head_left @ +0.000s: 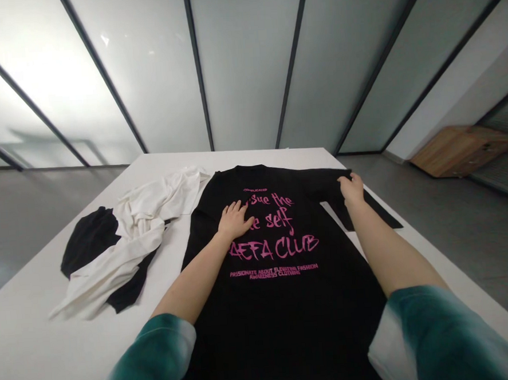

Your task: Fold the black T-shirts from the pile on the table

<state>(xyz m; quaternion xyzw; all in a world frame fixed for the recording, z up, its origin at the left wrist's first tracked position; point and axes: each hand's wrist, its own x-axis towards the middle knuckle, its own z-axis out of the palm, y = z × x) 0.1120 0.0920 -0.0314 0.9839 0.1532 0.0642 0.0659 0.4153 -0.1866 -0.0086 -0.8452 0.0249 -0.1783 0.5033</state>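
A black T-shirt (279, 320) with pink lettering lies spread out, its collar towards the far edge of the table. My left hand (235, 221) rests flat on the chest print, fingers apart, covering some letters. At the right, my right hand (352, 187) is closed on the upper edge of the shirt's sleeve, which stretches out to the side. Part of that sleeve hangs or lies past my right wrist. The shirt's other sleeve cannot be made out on the left side.
The white table (26, 341) carries a crumpled white garment (144, 225) and a black garment (89, 237) heaped at the left. Frosted glass panels (246, 64) stand behind the table. A wooden cabinet (458, 150) is on the floor at the far right.
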